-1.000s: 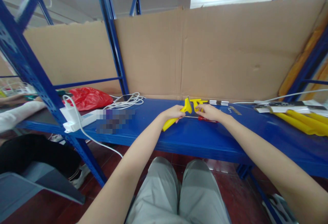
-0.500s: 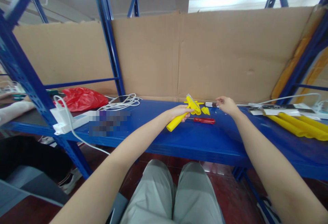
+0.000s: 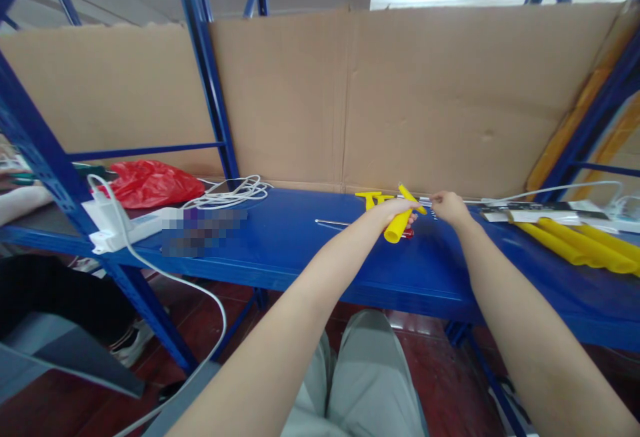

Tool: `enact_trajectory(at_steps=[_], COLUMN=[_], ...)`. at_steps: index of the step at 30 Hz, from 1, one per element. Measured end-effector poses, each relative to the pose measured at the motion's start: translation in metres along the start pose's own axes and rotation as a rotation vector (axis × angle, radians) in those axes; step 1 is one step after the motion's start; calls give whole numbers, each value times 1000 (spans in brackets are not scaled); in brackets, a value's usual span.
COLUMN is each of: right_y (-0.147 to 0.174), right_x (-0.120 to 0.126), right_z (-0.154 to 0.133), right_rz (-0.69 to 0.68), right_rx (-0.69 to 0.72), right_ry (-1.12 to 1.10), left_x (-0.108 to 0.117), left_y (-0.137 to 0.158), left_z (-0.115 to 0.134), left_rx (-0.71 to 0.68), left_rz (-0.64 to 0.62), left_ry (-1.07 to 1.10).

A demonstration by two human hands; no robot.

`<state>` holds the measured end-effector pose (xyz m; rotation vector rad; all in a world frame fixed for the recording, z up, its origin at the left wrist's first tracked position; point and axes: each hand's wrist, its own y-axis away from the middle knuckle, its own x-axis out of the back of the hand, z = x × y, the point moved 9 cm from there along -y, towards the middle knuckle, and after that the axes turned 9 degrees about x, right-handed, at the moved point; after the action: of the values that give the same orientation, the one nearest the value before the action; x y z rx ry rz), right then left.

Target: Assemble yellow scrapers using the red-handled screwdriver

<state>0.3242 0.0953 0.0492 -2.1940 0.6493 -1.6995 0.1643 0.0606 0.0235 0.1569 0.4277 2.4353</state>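
Note:
A yellow scraper-like tool (image 3: pixel 397 227) is gripped in my left hand (image 3: pixel 399 209). Its hollow handle points toward me, and its head lies tilted near my right fingers. My right hand (image 3: pixel 450 209) is closed in a pinch just right of the tool's head; what the fingertips hold, if anything, is too small to make out. Beneath my left hand lies a screwdriver (image 3: pixel 331 223), its shaft pointing left and its red handle partly covered. Small yellow plastic parts (image 3: pixel 369 199) rest behind my left wrist. Tiny bits (image 3: pixel 435 214) lie between the hands.
Yellow tubes (image 3: pixel 575 243) and flat black-and-white packages (image 3: pixel 545 213) lie on the right of the blue bench (image 3: pixel 290 240). On the left are a red plastic bag (image 3: pixel 155 183), coiled white cable (image 3: pixel 240 191) and a power strip (image 3: pixel 135 229). Cardboard (image 3: pixel 425 103) stands behind.
My left hand has moved right with the yellow tool, bringing its head close to my right hand and turning it. The screwdriver's shaft has come into view. My right hand stays nearly in place.

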Motion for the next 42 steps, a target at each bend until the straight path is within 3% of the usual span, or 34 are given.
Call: enact_trajectory(at_steps=[10, 19, 24, 26, 30, 33, 37, 42], right_y=[5, 12, 15, 15, 14, 12, 10, 13], right_x=[-7, -26, -28, -27, -28, -31, -36, -32], right_z=[-3, -16, -18, -17, -15, -9, -10, -18], right_rz=[-130, -337, -387, -389, -404, -430, -456, -467], right_rx=[-55, 9, 27, 34, 55, 55, 98, 90], right_ry=[6, -71, -33, -15, 7, 39, 112, 183], left_x=[3, 15, 57, 84, 150, 184, 202, 199], left_y=[-29, -22, -7, 2, 28, 47, 59, 62], left_z=[-8, -1, 4, 6, 1, -10, -27, -26], left_rx=[35, -18, -16, -56, -108, -141, -153, -229], left_rz=[7, -10, 88, 138, 371, 482, 551, 544], left_ry=[53, 124, 174, 195, 193, 218, 279, 225])
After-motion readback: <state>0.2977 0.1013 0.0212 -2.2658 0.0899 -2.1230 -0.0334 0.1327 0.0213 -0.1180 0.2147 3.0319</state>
